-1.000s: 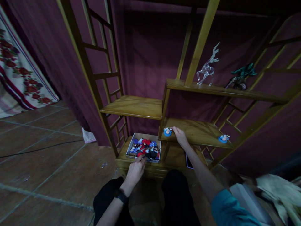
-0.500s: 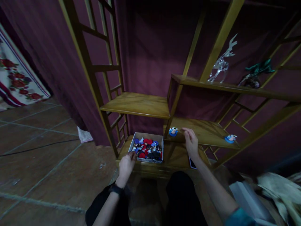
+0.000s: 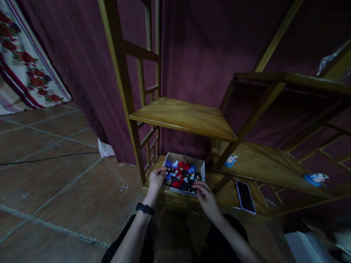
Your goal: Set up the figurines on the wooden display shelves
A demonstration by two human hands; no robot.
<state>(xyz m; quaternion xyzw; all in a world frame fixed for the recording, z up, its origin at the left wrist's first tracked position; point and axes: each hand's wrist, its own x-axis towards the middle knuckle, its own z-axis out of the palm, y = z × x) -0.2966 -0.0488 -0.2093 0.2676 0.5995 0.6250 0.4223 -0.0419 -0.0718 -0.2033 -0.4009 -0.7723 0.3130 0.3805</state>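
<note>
Head view: left hand [image 3: 156, 179], right hand [image 3: 207, 201] at box [image 3: 203, 170]
Crowding could spill figurines [image 3: 183, 171]; whether fingers [image 3: 201, 184] grip any, I cannot tell.

No text, label, brand, number or sign can be read anywhere. The walls of the white box [image 3: 203, 170] show no legible print, and the small figures [image 3: 181, 175] heaped inside it are too small to make out any lettering. On the right, the phone [image 3: 246, 196] has a dark screen with nothing readable on it. The dark wristband [image 3: 145, 209] at the near side shows no readable mark, and the cloth [image 3: 37, 78] at far left bears flowers and stripes, with no characters that can be read.
</note>
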